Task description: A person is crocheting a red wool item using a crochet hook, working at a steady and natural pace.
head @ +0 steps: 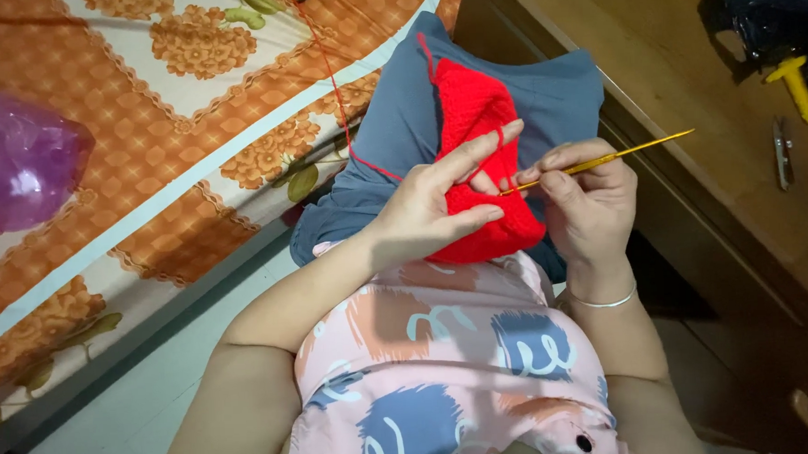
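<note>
One soft red knitted piece (477,144) on the lap, pinched by the left hand (434,203), one thin golden metal crochet hook (599,160) gripped in the right hand (587,198), one red yarn strand (332,86) trailing over the bed's edge

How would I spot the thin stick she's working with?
Start at the red crocheted piece lying over the blue-grey lap. The right hand beside it pinches a slim golden crochet hook, its tip in the red yarn. Nothing else there is thin, straight and metallic yellow.
</note>
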